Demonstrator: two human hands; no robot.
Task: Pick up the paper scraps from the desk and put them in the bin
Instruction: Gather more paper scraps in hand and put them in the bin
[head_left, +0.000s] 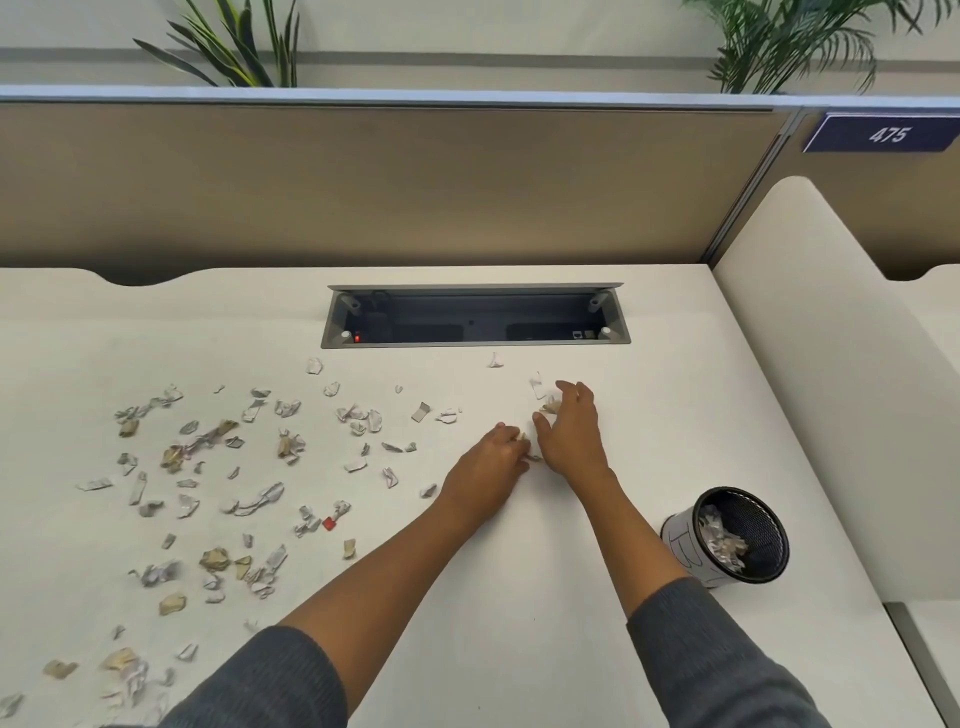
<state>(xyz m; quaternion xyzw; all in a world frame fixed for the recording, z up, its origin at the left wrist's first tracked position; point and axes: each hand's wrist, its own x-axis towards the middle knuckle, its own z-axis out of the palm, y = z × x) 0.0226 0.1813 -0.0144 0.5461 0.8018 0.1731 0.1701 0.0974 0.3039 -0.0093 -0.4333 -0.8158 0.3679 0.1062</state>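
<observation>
Several white and tan paper scraps (254, 501) lie strewn over the left and middle of the white desk (519, 623). My left hand (491, 467) lies mid-desk with curled fingers gripping small scraps at its fingertips. Just to its right, my right hand (571, 431) reaches further back, its fingers bent over a tan scrap (549, 406). A white scrap (536, 385) lies just beyond those fingers. The black mesh bin (737, 535) stands at the near right of the desk and holds several scraps.
An open cable tray (475, 317) is sunk into the desk behind the hands. A tan partition (363, 182) closes the back, and a white divider (831, 364) closes the right side. Plants (244, 47) rise behind the partition. One red scrap (329, 524) lies among the others.
</observation>
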